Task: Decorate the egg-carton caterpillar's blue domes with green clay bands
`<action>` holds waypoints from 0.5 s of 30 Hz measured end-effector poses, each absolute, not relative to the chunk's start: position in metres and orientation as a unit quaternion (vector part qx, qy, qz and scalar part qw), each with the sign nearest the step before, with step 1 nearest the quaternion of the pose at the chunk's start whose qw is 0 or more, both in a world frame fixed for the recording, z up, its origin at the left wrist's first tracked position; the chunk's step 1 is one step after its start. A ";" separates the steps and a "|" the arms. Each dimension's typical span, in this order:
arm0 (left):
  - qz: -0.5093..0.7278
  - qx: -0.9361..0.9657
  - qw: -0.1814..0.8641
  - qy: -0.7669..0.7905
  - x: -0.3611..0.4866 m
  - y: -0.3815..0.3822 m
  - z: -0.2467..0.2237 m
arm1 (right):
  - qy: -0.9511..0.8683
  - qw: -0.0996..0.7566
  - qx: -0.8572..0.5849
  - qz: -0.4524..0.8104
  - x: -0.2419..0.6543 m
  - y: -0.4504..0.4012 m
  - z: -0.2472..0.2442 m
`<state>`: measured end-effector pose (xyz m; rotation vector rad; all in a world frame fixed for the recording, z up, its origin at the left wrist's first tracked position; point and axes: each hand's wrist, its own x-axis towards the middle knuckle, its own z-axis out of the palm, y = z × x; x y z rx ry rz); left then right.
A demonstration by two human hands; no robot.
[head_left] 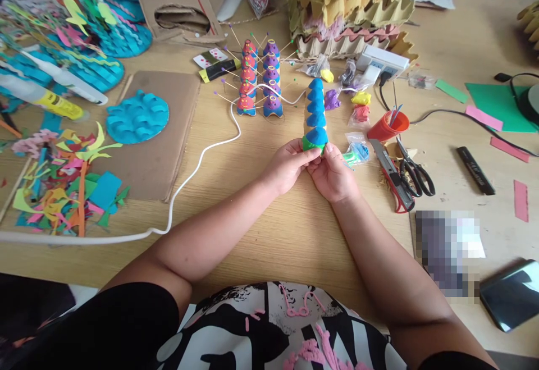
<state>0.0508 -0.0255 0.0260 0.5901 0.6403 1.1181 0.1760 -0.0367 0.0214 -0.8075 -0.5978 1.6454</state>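
A strip of egg carton (316,103) with blue humps points away from me, its near end covered in green clay (314,146). My left hand (288,165) pinches that near end from the left, the thumb on the green. From the right, my right hand (336,173) grips the same end, its fingers close to the left ones. Left of the strip stand a red-and-blue caterpillar (248,81) and a purple-and-blue one (272,81), both with pins stuck in. A bag of blue and green clay (357,152) lies just right of my hands.
A white cable (202,162) crosses the left side, over cardboard (177,128) near paper scraps (80,190). At right are an orange cup (387,127), a cutter (393,179), scissors (415,173) and a phone (511,294). Egg trays (349,5) rise behind a power strip (385,60).
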 end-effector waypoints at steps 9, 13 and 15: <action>0.505 0.231 0.776 0.299 0.048 -0.023 0.031 | -0.219 0.570 -0.345 0.713 0.177 -0.036 0.020; 0.512 0.228 0.768 0.308 0.050 -0.024 0.032 | -0.229 0.567 -0.337 0.716 0.176 -0.036 0.022; 0.513 0.232 0.766 0.309 0.050 -0.024 0.031 | -0.231 0.567 -0.333 0.718 0.176 -0.035 0.023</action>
